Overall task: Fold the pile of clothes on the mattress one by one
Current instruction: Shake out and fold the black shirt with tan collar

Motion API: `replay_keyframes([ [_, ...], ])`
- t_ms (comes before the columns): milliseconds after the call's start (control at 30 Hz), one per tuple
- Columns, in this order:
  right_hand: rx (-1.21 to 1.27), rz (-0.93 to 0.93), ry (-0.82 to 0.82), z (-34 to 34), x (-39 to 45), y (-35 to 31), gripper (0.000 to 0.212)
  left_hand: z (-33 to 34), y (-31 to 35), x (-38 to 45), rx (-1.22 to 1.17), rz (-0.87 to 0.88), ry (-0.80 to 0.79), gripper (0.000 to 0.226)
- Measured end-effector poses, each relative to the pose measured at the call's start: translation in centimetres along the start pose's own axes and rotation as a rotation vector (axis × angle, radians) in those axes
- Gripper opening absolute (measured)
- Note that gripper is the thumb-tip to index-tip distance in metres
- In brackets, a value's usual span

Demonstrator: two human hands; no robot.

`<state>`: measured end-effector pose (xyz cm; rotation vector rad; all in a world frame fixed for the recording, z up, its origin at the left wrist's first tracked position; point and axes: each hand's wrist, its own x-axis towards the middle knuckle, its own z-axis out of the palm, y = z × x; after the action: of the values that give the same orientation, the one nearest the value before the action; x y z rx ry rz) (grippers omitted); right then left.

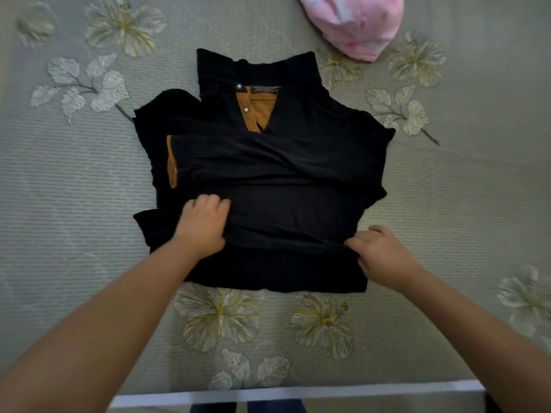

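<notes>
Item 1, nearest, at 6 o'clock: pale edge of the mattress (298, 393), with a grey bedcover (74, 189) woven in flower and leaf motifs spread across it.

Item 2, at 7 o'clock of the garment: left hand (202, 225), fingers (208, 201) curled together and clamped on a raised fold of black cloth at the garment's left side.

Item 3, at 5 o'clock of the garment: right hand (383, 254), fingers bunched and pinching the same fold line at its right end. Between the two hands the lifted hem runs taut.

Item 4, centre: black shirt (277, 174), collar at 12 o'clock, tan placket lining (258, 113) showing in the open neck, two snap buttons visible. Both sleeves lie crossed over the chest; a tan cuff patch (172, 162) sits at 9 o'clock. Lower part is being brought up from 6 toward 12.

Item 5, farthest, at 1 o'clock: pink garment (357, 22), bunched, well apart from the shirt, partly cut off by the frame edge.

Risks, as judged:
- Crossed sleeves may slip or bunch beneath the rising hem, since nothing pins them.
- Uneven lift between the two hands would skew the fold and leave corners mismatched.
- The loose flap protruding at 8 o'clock may stay outside the fold, spoiling the outline.
</notes>
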<state>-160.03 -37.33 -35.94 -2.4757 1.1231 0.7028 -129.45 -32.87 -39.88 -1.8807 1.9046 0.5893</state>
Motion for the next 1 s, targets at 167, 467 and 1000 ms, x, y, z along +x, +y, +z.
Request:
replay_keyframes([
  [167, 0.017, 0.069, -0.090, -0.2, -2.1, -1.0, 0.031, -1.3, -1.9, -1.1, 0.027, 0.109, -0.088, 0.039],
  [467, 0.231, 0.045, -0.576, 2.5, -6.6, -7.6, 0.044, 2.2, -2.1, -12.8, -0.110, 0.111, -0.459, 0.035],
  [1000, 0.420, 0.365, 0.292, -2.9, -4.7, -6.1, 0.021, -4.6, -3.8, -10.9, 0.071, -0.025, 0.060, 0.020],
])
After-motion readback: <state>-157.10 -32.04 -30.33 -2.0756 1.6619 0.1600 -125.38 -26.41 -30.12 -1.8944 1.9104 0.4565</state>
